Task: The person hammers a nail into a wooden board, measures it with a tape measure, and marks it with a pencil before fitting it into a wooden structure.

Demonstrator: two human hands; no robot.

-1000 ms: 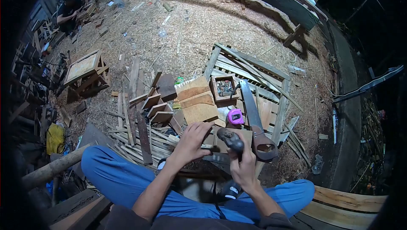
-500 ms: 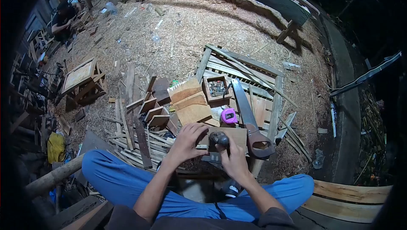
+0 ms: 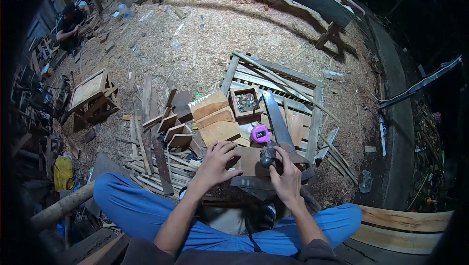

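Note:
My right hand [image 3: 287, 176] is closed around a hammer [image 3: 267, 161], gripping it close to its dark, rounded metal head. To the left, my left hand [image 3: 215, 165] has its fingers spread and thumb out, beside a flat wooden block [image 3: 250, 159] in front of me. A dark metal strip [image 3: 249, 182] lies along the block's near edge. Just beyond the block sits a pink tape measure [image 3: 260, 134]. A handsaw [image 3: 277, 118] slants away to the right, its wooden handle partly behind the hammer and my right hand.
A small wooden box [image 3: 232, 102] of metal bits stands on a slatted wooden frame [image 3: 317, 113]. Wooden boards [image 3: 215, 118] and thin strips [image 3: 166, 167] lie to the left. A small stool [image 3: 90, 91] is farther left. Another person [image 3: 71, 28] crouches at the far left.
My right hand has moved right with the hammer, off the middle of the block. My left hand has loosened from the block's left side, its fingers now apart. The view has shifted slightly.

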